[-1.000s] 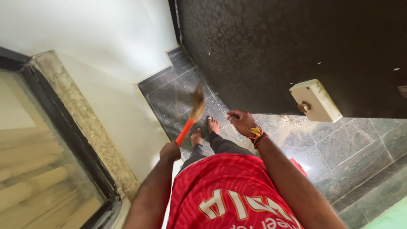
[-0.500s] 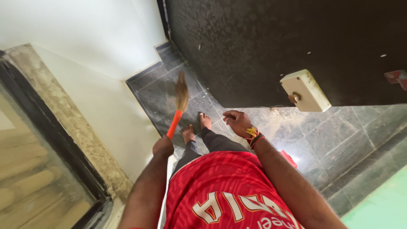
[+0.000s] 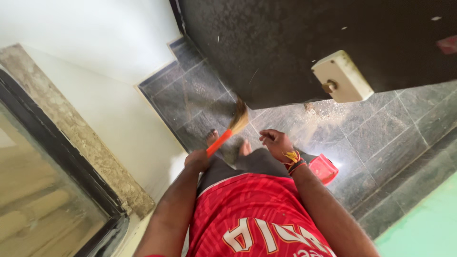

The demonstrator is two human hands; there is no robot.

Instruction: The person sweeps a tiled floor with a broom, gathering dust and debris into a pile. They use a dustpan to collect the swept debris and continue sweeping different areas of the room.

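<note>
Orange-handled broom [image 3: 227,129] clenched in left hand [image 3: 197,160], right hand [image 3: 277,143] loose, empty, above grey tiled floor [image 3: 376,138].

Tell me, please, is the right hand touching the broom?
Apart. The head view shows the right hand open with floor visible between it and the broom, which the left hand grips.

Single head view, steep downward, close over torso, tilted.
</note>
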